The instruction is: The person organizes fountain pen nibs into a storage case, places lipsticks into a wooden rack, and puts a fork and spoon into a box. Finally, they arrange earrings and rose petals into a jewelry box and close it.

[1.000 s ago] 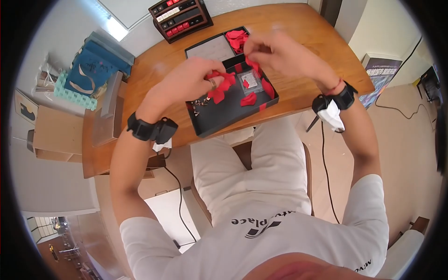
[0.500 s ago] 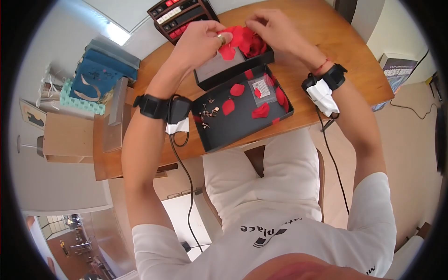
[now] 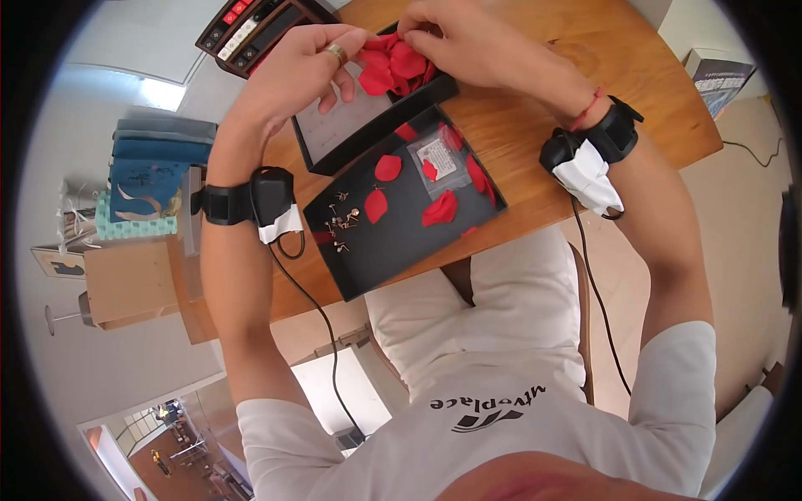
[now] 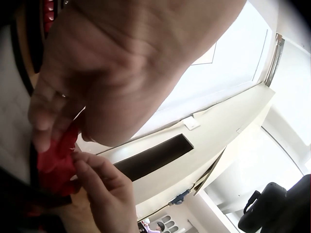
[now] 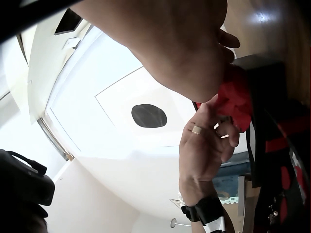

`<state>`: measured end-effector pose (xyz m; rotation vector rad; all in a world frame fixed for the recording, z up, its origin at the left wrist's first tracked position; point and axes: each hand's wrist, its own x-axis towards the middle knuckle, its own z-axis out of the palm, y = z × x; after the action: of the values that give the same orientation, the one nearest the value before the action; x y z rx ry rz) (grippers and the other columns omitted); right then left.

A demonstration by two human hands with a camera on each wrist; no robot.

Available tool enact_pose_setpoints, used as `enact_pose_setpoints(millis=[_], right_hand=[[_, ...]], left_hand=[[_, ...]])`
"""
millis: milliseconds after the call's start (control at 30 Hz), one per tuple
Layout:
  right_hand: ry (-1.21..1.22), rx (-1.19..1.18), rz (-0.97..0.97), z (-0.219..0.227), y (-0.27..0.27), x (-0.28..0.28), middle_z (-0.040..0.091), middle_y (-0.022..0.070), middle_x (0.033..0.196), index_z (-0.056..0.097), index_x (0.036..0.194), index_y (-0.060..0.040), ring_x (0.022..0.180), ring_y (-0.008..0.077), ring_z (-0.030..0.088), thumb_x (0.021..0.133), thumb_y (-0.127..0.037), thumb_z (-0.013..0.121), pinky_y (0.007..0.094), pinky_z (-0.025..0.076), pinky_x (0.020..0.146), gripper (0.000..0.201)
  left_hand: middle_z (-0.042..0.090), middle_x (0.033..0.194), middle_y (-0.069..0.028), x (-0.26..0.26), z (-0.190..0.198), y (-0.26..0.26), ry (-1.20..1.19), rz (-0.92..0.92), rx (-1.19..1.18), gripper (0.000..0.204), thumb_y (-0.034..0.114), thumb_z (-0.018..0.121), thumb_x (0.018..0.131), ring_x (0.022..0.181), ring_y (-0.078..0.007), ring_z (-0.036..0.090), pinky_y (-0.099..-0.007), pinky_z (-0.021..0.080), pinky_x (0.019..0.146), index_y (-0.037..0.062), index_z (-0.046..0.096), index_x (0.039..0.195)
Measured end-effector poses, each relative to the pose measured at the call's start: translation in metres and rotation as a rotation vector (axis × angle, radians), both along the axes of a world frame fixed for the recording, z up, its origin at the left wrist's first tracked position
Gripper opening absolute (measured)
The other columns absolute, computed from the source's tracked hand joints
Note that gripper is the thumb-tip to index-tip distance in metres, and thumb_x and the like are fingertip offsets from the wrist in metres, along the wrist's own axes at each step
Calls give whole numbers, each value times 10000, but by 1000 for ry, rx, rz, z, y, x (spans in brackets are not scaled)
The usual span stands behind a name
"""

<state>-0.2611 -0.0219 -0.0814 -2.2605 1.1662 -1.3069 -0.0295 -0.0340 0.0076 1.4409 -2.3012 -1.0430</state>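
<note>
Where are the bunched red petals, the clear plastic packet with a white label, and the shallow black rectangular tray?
Bunched red petals (image 3: 393, 70), head view: middle of the bunch.
Clear plastic packet (image 3: 438, 156), head view: its white label.
Shallow black tray (image 3: 397, 240), head view: bare floor.

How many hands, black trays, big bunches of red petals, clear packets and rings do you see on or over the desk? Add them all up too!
Hands, left hand and right hand: 2
Black trays, front tray and back tray: 2
Big bunch of red petals: 1
Clear packet: 1
Ring: 1
Total: 7
</note>
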Motion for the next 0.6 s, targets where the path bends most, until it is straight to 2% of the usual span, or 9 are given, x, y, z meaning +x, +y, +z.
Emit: enact_pose_setpoints(millis=[100, 167, 200, 233, 300, 367, 400, 500, 600], right_hand=[[106, 30, 80, 1, 2, 0, 735, 274, 946, 715, 934, 39, 900, 490, 689, 942, -80, 611, 523, 554, 793, 158], [101, -266, 60, -4, 3, -1, 729, 282, 946, 719, 908, 46, 895, 496, 680, 933, -72, 611, 520, 554, 793, 162], [102, -265, 65, -3, 4, -1, 729, 282, 946, 719, 908, 46, 895, 496, 680, 933, -72, 611, 520, 554, 793, 162], [84, -218, 40, -1, 4, -2, 725, 285, 945, 720, 906, 50, 912, 490, 680, 935, -73, 612, 517, 553, 804, 166], [70, -175, 17, 7, 6, -3, 721, 287, 944, 721, 905, 53, 929, 484, 680, 937, -75, 612, 514, 552, 816, 171], [22, 59, -67, 14, 10, -3, 718, 283, 944, 726, 927, 49, 948, 464, 688, 941, -83, 617, 509, 550, 830, 172], [24, 58, -66, 16, 12, -3, 718, 283, 944, 726, 927, 49, 948, 464, 688, 941, -83, 617, 509, 550, 830, 172], [57, 20, -72, 14, 13, -4, 716, 277, 926, 727, 958, 41, 921, 459, 693, 954, -95, 623, 509, 554, 815, 171], [58, -129, 74, 9, 12, -4, 720, 268, 916, 719, 971, 36, 865, 470, 688, 971, -104, 625, 495, 555, 758, 169]], left_hand=[[671, 807, -9, 10, -8, -6, 2, -132, -40, 364, 248, 640, 1115, 624, -67, 564, -230, 442, 544, -5, 704, 1368], [669, 803, -9, 7, -27, -5, 31, -143, -160, 338, 221, 658, 1104, 641, -65, 555, -234, 444, 566, -2, 709, 1354], [668, 799, -9, 3, -32, -2, 57, -161, -281, 314, 193, 675, 1093, 658, -64, 546, -238, 446, 588, 2, 715, 1339], [668, 799, -9, 2, -34, 0, 59, -156, -282, 314, 193, 675, 1093, 658, -64, 546, -238, 446, 588, 2, 715, 1339], [658, 828, -5, 1, -34, 3, -159, -202, -508, 285, 170, 708, 1070, 713, -74, 548, -255, 463, 643, 28, 728, 1317], [646, 839, -2, 8, -36, 2, -144, -212, -593, 274, 168, 714, 1065, 733, -78, 549, -261, 460, 657, 40, 734, 1307], [635, 851, 2, 11, -37, 1, -133, -226, -674, 264, 167, 721, 1060, 752, -83, 550, -268, 458, 671, 53, 740, 1297], [603, 852, 1, 26, -35, 0, 57, -216, -646, 256, 180, 739, 1048, 774, -88, 544, -272, 446, 683, 70, 744, 1279], [630, 858, -13, 30, -8, 44, -123, -95, -493, 253, 168, 754, 1037, 787, -87, 577, -286, 468, 696, 56, 737, 1264]])
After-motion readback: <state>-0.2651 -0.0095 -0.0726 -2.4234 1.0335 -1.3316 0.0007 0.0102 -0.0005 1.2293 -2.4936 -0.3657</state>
